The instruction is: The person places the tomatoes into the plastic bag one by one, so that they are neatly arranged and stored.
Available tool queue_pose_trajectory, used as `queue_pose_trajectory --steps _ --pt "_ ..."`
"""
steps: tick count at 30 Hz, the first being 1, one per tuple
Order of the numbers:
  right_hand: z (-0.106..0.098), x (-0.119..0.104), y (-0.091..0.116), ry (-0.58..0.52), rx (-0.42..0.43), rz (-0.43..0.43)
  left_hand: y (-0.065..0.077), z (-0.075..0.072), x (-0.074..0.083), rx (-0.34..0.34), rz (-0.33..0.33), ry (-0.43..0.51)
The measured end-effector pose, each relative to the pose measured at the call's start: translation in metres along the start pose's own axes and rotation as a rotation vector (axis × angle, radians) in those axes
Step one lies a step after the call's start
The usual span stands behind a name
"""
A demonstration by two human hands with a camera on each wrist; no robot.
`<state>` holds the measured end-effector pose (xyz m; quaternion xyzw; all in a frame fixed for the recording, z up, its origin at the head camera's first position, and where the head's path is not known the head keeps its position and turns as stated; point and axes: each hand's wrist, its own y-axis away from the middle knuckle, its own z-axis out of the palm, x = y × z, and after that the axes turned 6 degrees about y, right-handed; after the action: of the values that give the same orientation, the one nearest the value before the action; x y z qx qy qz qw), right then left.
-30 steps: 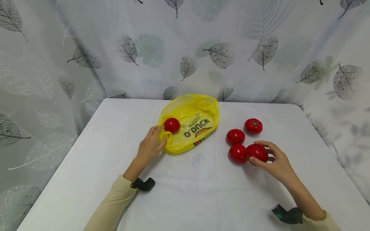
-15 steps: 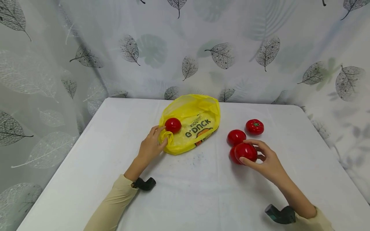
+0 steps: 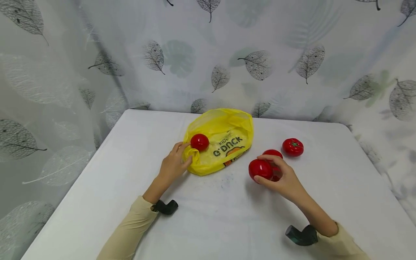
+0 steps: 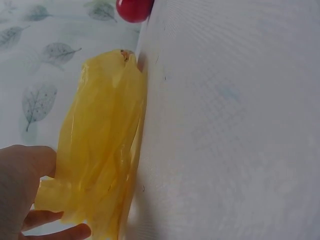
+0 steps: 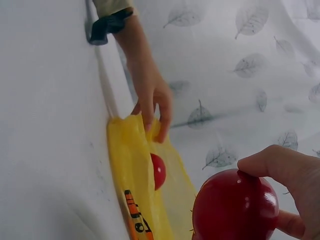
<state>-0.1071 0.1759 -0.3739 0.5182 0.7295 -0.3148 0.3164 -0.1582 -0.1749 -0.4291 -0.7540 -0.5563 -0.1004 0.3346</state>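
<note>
My left hand [image 3: 172,164] pinches the left edge of a yellow plastic bag [image 3: 208,164], with finger and thumb on its bunched film in the left wrist view. The bag lies mouth up and partly spread, printed with dark letters. Inside, near the gripped edge, sits a shiny red tomato [image 3: 199,142]. Another red tomato [image 5: 235,205] is held between the thumb and fingers of my right hand [image 3: 287,180], raised over the table to the right of the bag. Behind that hand, one tomato [image 3: 273,153] shows its top, and a further one is mostly hidden.
A tomato [image 3: 293,147] with a green stem mark stands at the back right of the white table [image 3: 208,224]. A leaf-printed curtain [image 3: 182,90] hangs right behind the table's far edge. Dark wrist cameras [image 3: 167,207] sit on both forearms.
My right hand has carried its tomato leftward, away from the other tomatoes and closer to the bag. My left hand keeps its hold on the bag; the head view has shifted slightly.
</note>
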Motion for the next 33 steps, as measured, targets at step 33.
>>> queue_pose_trajectory --steps 33 --pt "0.062 -0.019 -0.062 -0.101 -0.075 -0.117 -0.001 0.001 -0.003 0.014 0.036 -0.011"
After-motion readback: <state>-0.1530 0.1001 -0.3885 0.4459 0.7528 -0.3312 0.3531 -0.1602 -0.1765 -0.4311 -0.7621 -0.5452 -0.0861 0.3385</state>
